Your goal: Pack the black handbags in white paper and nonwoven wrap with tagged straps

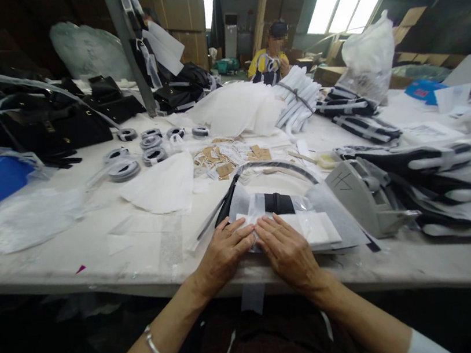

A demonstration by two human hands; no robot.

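My left hand (225, 252) and my right hand (288, 248) lie side by side near the table's front edge, fingertips almost meeting. Both are open, with fingers stretched flat on a folded white sheet (319, 229). Beneath and behind the sheet is a black bag in translucent wrapping (345, 225). A black part of the bag (278, 203) shows just beyond my fingers, and its wrapped handle (277, 164) arches away from me. What lies right under my palms is hidden. A strip of tape or film (253, 298) hangs over the edge between my wrists.
A grey tape dispenser (355, 197) stands close on the right, beside stacked wrapped black bags (451, 187). Rolled straps (124, 170), cardboard tags (224, 170) and white sheets (238, 106) lie farther back. Black bags (53, 126) fill the left. A person in yellow (261, 65) is across the table.
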